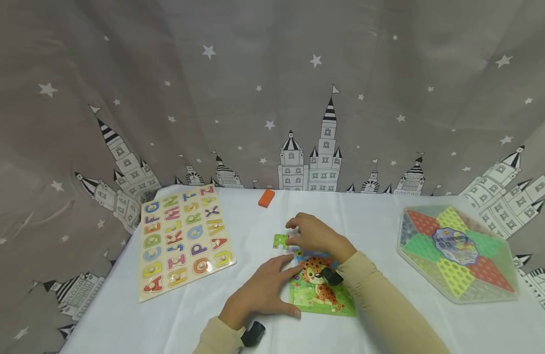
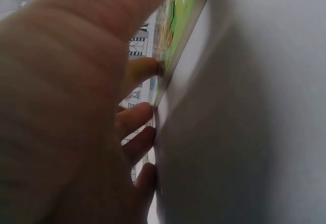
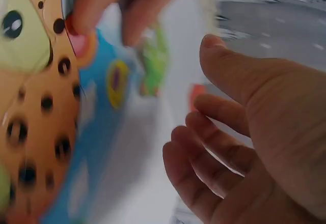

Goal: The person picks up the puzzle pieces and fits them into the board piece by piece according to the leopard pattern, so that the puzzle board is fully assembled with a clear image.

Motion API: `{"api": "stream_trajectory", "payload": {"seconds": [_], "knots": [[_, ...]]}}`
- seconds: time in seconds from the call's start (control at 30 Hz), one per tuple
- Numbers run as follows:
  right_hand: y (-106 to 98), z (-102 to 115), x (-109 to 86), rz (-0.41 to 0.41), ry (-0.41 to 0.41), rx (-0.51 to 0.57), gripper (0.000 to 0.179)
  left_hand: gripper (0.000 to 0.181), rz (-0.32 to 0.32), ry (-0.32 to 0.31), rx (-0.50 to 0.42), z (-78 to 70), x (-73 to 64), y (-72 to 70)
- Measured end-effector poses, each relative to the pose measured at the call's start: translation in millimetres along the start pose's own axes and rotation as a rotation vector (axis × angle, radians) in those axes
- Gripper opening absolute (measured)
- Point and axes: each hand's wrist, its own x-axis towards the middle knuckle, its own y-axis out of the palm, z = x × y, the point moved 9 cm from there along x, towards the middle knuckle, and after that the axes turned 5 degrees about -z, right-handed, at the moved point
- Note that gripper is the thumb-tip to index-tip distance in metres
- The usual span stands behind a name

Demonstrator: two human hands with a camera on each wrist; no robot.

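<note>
A leopard jigsaw puzzle (image 1: 327,297) lies on the white table, partly covered by both hands. My left hand (image 1: 265,287) rests at its left side with fingers extended, the fingertips over the upper left part and the thumb near the lower left corner. Just beyond the puzzle's top left lies a loose green puzzle piece (image 1: 279,240). My right hand (image 1: 316,236) hovers by that piece and over the puzzle's top edge. In the right wrist view, its thumb and loosely bent fingers (image 3: 191,173) stand apart with nothing between them.
On the left lies a wooden alphabet board (image 1: 165,268) with coloured letters. An orange block (image 1: 266,198) sits near the table's back edge. To the right is a hexagonal Chinese checkers box (image 1: 454,275). A grey castle-print curtain (image 1: 255,98) hangs behind.
</note>
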Motion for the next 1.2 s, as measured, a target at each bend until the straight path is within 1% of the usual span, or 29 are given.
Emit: {"api": "stream_trajectory", "payload": {"seconds": [0.1,0.17,0.2,0.27,0.33,0.4,0.47,0.5,0.57,0.6,0.7,0.77,0.83,0.93,1.0,1.07,1.13,1.2], "knots": [[19,2,15.6,0.045,0.022,-0.066,0.04,0.109,0.009,0.021,0.023,-0.8,-1.3,1.5],[26,2,21.5,0.058,0.044,-0.069,0.035,0.109,0.003,0.031,0.051,-0.9,-2.2,0.9],[29,2,23.8,0.057,0.053,-0.049,0.033,0.109,-0.002,0.033,0.067,-0.6,-2.6,-0.2],[28,-3,23.4,0.039,0.074,0.024,0.027,0.109,-0.008,0.035,0.084,-2.3,-0.8,-0.9],[23,-8,19.8,0.009,0.095,0.131,0.021,0.109,-0.011,0.034,0.098,-3.3,0.2,-2.2],[16,-12,12.9,-0.027,0.108,0.277,0.013,0.108,-0.008,0.028,0.096,-3.6,1.4,-3.5],[6,-15,1.4,-0.051,0.104,0.411,0.009,0.108,-0.005,0.024,0.092,-4.2,1.8,-4.5],[-1,-15,-5.5,-0.066,0.091,0.455,0.008,0.109,-0.002,0.022,0.09,-4.2,1.7,-4.5],[-13,-15,-22.5,-0.082,0.059,0.508,0.009,0.11,0.001,0.014,0.071,-3.5,1.5,-4.3],[-17,-15,-32.2,-0.087,0.046,0.515,0.01,0.111,0.001,0.012,0.059,-3.1,1.2,-3.8],[-22,-16,-62.2,-0.099,0.029,0.474,0.015,0.112,0.004,0.001,0.023,0.3,-0.2,-0.8],[-17,-16,-78.7,-0.099,0.043,0.468,0.018,0.111,0.007,-0.01,0.004,3.9,-1.0,0.5],[-10,-14,-90.5,-0.096,0.044,0.447,0.02,0.11,0.008,-0.015,-0.009,6.6,-1.4,0.9],[4,-6,-98.4,-0.079,0.005,0.367,0.018,0.109,-0.001,-0.013,-0.036,8.4,-1.0,-0.9],[14,1,-100.2,-0.061,-0.037,0.312,0.018,0.109,-0.003,-0.005,-0.056,7.9,-0.7,-1.7],[24,5,-100.3,-0.046,-0.058,0.256,0.018,0.107,-0.001,0.0,-0.074,7.1,-0.4,-1.9],[31,8,-100.2,-0.05,-0.056,0.227,0.017,0.107,0.007,-0.003,-0.086,6.6,-0.3,-1.0],[33,8,-99.9,-0.079,-0.035,0.209,0.015,0.107,0.01,-0.01,-0.091,6.2,0.1,-0.9]]}}
